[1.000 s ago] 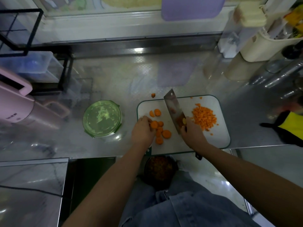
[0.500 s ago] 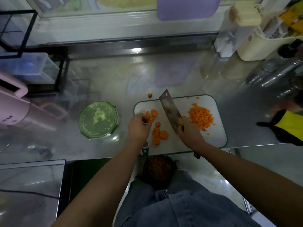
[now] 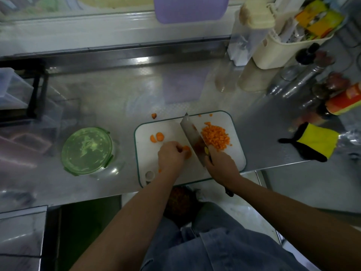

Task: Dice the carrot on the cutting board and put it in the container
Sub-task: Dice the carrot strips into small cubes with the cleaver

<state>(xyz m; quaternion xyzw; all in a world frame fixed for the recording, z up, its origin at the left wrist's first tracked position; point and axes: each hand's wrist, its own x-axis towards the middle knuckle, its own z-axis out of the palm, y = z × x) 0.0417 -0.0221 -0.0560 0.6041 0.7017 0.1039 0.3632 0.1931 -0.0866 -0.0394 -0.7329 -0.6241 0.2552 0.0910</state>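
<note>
A white cutting board [image 3: 237, 153] with a green rim lies on the steel counter. A heap of diced carrot [image 3: 214, 138] sits on its right half. Two carrot slices [image 3: 156, 137] lie at its upper left. My left hand [image 3: 170, 156] pinches a stack of carrot slices [image 3: 186, 150] in the board's middle. My right hand [image 3: 219, 165] grips a cleaver [image 3: 192, 133], its blade tilted and standing just right of those slices. A round container with a green lid [image 3: 87, 151] stands left of the board.
One carrot piece [image 3: 154, 115] lies on the counter beyond the board. A yellow and black cloth [image 3: 314, 143] rests at the right edge. Bottles and a cream caddy [image 3: 277, 49] crowd the back right. A black rack [image 3: 37, 90] stands at the left.
My left hand has gathered the loose slices near the front of the board into a stack beside the blade. The cleaver has stayed close to the same spot.
</note>
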